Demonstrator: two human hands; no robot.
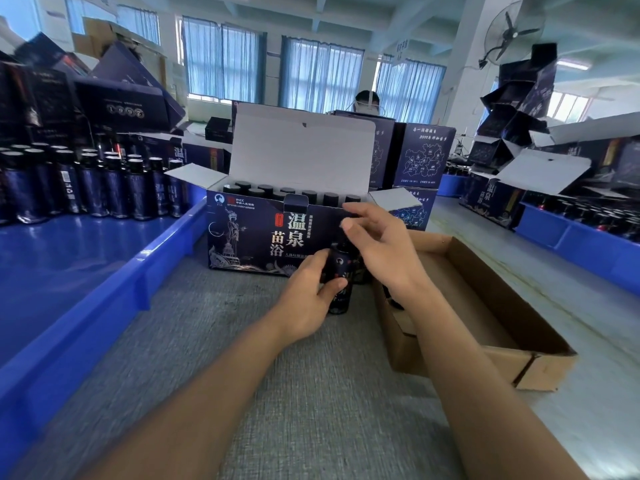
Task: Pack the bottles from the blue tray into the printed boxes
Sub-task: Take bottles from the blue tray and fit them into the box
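Gripping one dark bottle (342,268) upright in our left hand (306,299), thumb and fingers wrapped round its lower half, we have it just in front of the open printed box (256,237), low over the grey desk (277,382); whether its base touches the desk we cannot tell. Our right hand (379,247) hovers over the bottle's top with its fingers loose and spread, gripping nothing that we can see. It hides the cap, so we cannot say if it touches it. The one open box stands before us with its white-lined lid flap (301,150) raised and two side flaps turned out; inside we count about nine black caps (309,193) in two rows. To our left lies one long blue tray (166,258), and at its far end stands a crowd of bottles (114,192), more than a dozen, too tightly packed to count exactly. To our right sits one brown cardboard tray (519,368), just beside the open box, with something dark in its near-left corner, half hidden by our right forearm. Beyond it is a second blue tray (568,237). At least two closed printed boxes (426,161) are stacked behind the open one, and one person (367,97) shows behind them. Heaps of dark boxes rise at both far sides.
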